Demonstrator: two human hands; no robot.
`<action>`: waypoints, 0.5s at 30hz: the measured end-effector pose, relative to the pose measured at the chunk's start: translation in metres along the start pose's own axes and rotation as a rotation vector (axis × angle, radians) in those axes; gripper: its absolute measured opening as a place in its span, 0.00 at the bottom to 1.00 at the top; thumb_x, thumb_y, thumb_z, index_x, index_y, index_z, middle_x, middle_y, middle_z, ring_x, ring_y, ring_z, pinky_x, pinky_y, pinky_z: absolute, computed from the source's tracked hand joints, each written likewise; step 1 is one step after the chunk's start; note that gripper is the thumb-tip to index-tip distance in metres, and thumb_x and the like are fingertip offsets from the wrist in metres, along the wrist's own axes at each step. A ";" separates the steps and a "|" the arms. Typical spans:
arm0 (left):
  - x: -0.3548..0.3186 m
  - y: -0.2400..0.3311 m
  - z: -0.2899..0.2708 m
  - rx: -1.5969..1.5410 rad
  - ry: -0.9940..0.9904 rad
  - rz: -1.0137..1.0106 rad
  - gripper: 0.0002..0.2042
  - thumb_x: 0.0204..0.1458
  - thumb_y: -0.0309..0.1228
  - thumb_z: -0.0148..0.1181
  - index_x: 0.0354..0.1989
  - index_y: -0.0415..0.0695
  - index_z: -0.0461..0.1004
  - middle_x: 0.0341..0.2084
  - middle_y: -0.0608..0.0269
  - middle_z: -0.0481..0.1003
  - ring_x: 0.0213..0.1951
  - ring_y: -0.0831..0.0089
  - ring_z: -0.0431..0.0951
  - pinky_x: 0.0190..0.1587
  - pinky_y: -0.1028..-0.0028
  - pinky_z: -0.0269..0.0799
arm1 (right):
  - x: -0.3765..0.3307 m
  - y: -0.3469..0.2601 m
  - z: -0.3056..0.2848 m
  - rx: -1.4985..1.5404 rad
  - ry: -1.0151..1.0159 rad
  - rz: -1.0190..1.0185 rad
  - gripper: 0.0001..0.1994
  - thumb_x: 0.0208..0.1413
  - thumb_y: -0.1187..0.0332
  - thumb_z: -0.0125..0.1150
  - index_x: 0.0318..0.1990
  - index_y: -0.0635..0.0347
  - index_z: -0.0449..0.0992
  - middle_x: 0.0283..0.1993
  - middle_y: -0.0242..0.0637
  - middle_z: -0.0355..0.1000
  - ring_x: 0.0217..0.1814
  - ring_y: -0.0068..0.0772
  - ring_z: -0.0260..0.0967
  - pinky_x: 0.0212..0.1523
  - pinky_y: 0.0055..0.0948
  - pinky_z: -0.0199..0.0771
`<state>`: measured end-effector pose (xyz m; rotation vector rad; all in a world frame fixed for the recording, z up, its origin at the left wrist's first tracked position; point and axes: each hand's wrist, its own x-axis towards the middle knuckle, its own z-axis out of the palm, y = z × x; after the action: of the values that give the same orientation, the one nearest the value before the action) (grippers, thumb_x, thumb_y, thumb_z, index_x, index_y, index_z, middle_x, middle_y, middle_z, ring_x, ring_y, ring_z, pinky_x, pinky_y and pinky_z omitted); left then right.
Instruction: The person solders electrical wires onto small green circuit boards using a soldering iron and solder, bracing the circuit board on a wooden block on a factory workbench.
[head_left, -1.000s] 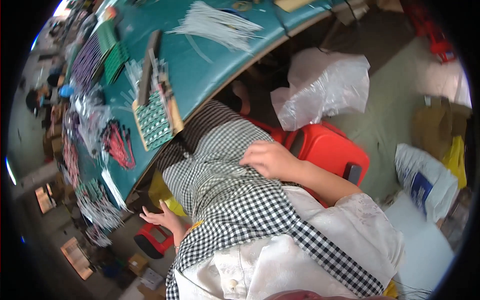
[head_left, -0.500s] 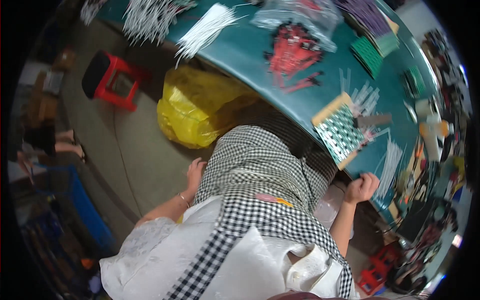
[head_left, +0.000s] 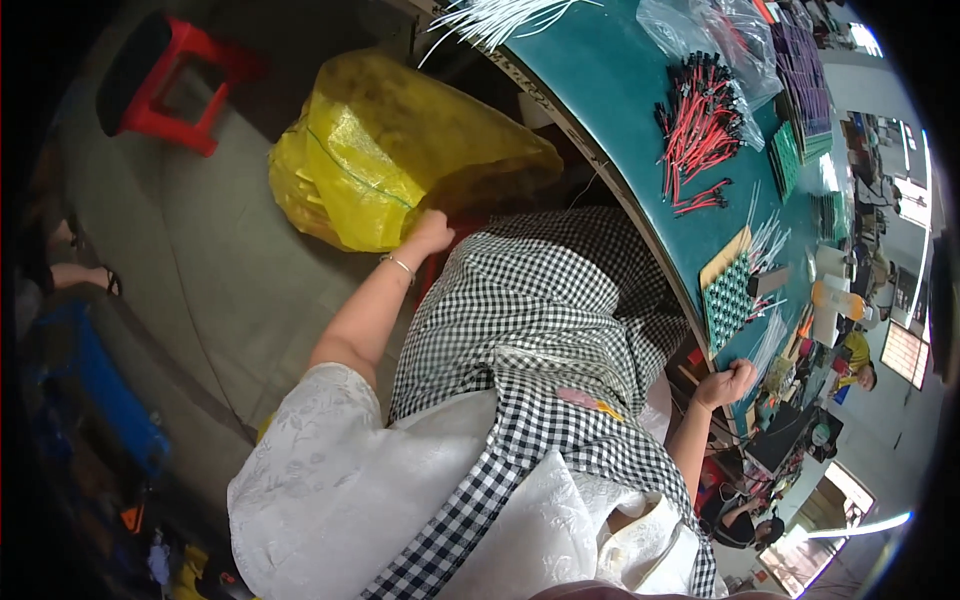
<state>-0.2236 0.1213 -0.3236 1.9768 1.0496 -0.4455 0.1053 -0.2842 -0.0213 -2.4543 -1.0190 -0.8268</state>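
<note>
My left hand is down beside my left thigh, its fingers curled, right at the lower edge of a yellow plastic bag. A red edge, perhaps of a seat, shows just by it. Whether the fingers grip anything is hidden. At the table's near edge is my right hand, closed, with its inside turned away from view. Just beyond it lie thin clear tubes. Farther along the edge a green plate with rows of holes sits on a wooden board.
On the green table lie red wires with black connectors, white wires, a clear bag and purple strips. A red stool with a black top stands on the floor at left. People are in the background at right.
The view has turned, so the table sits farther right. My left hand has moved forward to the yellow bag, its arm stretched out. My right hand remains at the table edge.
</note>
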 end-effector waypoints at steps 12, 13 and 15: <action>0.027 0.015 -0.085 -0.144 0.051 -0.130 0.51 0.47 0.54 0.67 0.76 0.53 0.43 0.70 0.50 0.59 0.69 0.53 0.62 0.67 0.64 0.62 | -0.003 -0.008 0.015 -0.105 0.066 -0.065 0.03 0.48 0.82 0.46 0.27 0.65 0.65 0.29 0.44 0.62 0.32 0.47 0.61 0.37 0.38 0.63; 0.018 0.014 -0.091 -0.136 0.012 -0.174 0.51 0.48 0.53 0.66 0.76 0.53 0.43 0.69 0.50 0.60 0.69 0.53 0.62 0.67 0.64 0.63 | -0.003 -0.008 0.016 -0.123 0.061 -0.067 0.03 0.48 0.82 0.46 0.27 0.65 0.66 0.29 0.45 0.63 0.32 0.47 0.61 0.37 0.38 0.63; 0.048 -0.005 -0.068 -0.064 0.075 -0.171 0.49 0.49 0.52 0.66 0.76 0.53 0.44 0.70 0.50 0.60 0.69 0.54 0.62 0.67 0.64 0.63 | 0.003 -0.009 0.019 -0.121 0.054 -0.078 0.03 0.49 0.81 0.47 0.27 0.65 0.66 0.28 0.44 0.63 0.33 0.48 0.62 0.37 0.39 0.64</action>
<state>-0.2039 0.2016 -0.3160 1.8674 1.2705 -0.4268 0.1073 -0.2670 -0.0332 -2.4900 -1.0806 -1.0019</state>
